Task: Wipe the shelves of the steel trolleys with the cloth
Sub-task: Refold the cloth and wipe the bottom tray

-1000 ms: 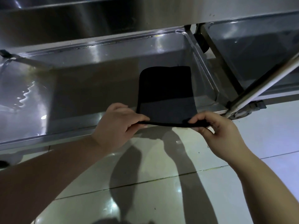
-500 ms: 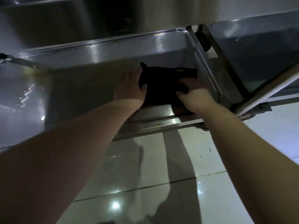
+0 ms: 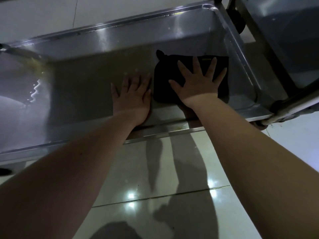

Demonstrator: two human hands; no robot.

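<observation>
On steel shelf (image 3: pixel 89 87) above glossy tiles (image 3: pixel 172 169): right hand (image 3: pixel 198 83) splayed on cloth (image 3: pixel 165 75), left hand (image 3: pixel 133 95) flat beside.

Showing brushed, shiny steel on the trolley shelf (image 3: pixel 107 38), gleaming along the rim at 12 o'clock. Lying matt, soft and black at 2 o'clock, the cloth (image 3: pixel 165 80). Mirroring lights at 6 o'clock, glossy smooth floor tiles (image 3: pixel 131 171).

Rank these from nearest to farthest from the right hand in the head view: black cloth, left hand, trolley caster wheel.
1. black cloth, directly under the right hand.
2. left hand, flat on the shelf just left of the cloth.
3. trolley caster wheel, beyond the shelf's far right corner.
</observation>
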